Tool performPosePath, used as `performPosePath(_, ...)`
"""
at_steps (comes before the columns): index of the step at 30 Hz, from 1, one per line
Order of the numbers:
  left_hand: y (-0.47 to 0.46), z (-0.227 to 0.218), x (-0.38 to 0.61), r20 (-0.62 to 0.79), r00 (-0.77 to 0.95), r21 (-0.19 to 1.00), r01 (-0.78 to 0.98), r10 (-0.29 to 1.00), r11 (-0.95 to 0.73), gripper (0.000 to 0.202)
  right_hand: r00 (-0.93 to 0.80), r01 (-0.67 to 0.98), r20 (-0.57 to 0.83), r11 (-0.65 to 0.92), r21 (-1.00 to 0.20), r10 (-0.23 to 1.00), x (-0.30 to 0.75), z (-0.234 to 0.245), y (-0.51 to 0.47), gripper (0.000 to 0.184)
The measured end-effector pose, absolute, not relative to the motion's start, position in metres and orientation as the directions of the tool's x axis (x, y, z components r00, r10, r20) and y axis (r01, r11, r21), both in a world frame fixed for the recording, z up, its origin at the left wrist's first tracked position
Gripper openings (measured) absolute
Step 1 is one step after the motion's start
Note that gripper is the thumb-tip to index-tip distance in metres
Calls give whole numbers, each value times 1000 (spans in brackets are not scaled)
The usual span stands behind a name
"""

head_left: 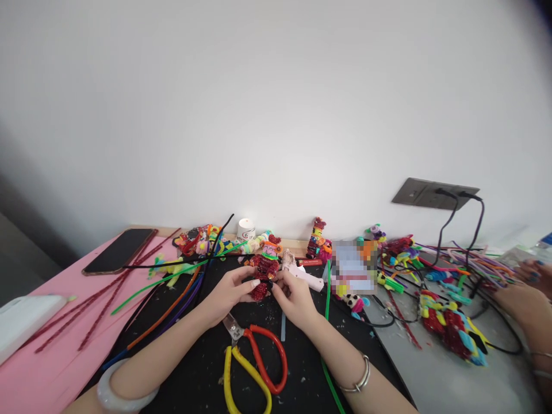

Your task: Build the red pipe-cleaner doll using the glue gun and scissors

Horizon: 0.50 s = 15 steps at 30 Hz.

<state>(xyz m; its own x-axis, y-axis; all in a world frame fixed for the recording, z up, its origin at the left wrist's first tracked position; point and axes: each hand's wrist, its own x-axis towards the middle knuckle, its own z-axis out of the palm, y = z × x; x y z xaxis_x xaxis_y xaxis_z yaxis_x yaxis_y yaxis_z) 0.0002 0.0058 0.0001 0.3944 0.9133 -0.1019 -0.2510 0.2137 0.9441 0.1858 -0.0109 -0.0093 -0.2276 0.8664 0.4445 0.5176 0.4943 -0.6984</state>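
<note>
A small red pipe-cleaner figure [264,270] with a green collar and an orange head stands on the black mat [207,368]. My left hand [230,290] is closed round its lower left side. My right hand [293,296] pinches its right side with the fingertips. Both forearms reach in from the bottom edge, the left with a pale bangle, the right with a silver bracelet. Just below my hands lie red-handled scissors [263,353] and yellow-handled scissors [241,379].
A white glue gun [302,273] lies right of the figure. Long pipe cleaners [172,276] fan across the mat and pink table [52,368]. A phone [118,251] lies far left. More finished figures [451,328] lie right, where another person's hands [524,293] work. Cables hang from a wall socket [433,192].
</note>
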Motion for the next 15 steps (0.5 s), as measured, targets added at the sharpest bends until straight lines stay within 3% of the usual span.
performPosePath(15,5,1,0,-84,402,936,-283,912,211,38,-214,521,428,473,-710,878,185,-6,-14,5)
